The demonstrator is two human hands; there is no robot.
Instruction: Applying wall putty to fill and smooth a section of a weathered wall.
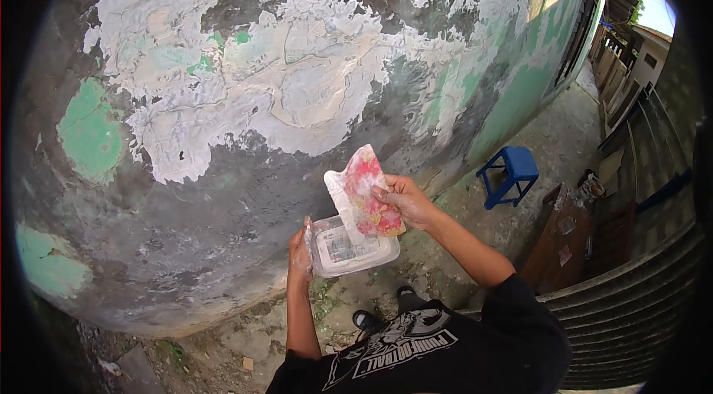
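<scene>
My left hand (pixel 300 254) grips the left side of a clear plastic container (pixel 362 269), its fingers smudged with white. White paste (pixel 336 248) coats part of the container's inside. Between the thumb and fingers of my right hand (pixel 407 201) is a flat pink-and-red patterned sheet (pixel 366 187), smeared white along its left edge. The sheet's lower end hangs over the container; whether it touches the paste, I cannot tell. In front of both hands rises a wall (pixel 245 171) with a broad patch of rough white coating (pixel 245 82) over grey and green.
A blue plastic stool (pixel 512 171) stands on the ground to the right, near the wall's foot. Beyond it lean brown wooden boards (pixel 553 242) with small items on them. Corrugated sheeting (pixel 631 305) runs along the lower right. A narrow passage (pixel 575 108) stretches away at the upper right.
</scene>
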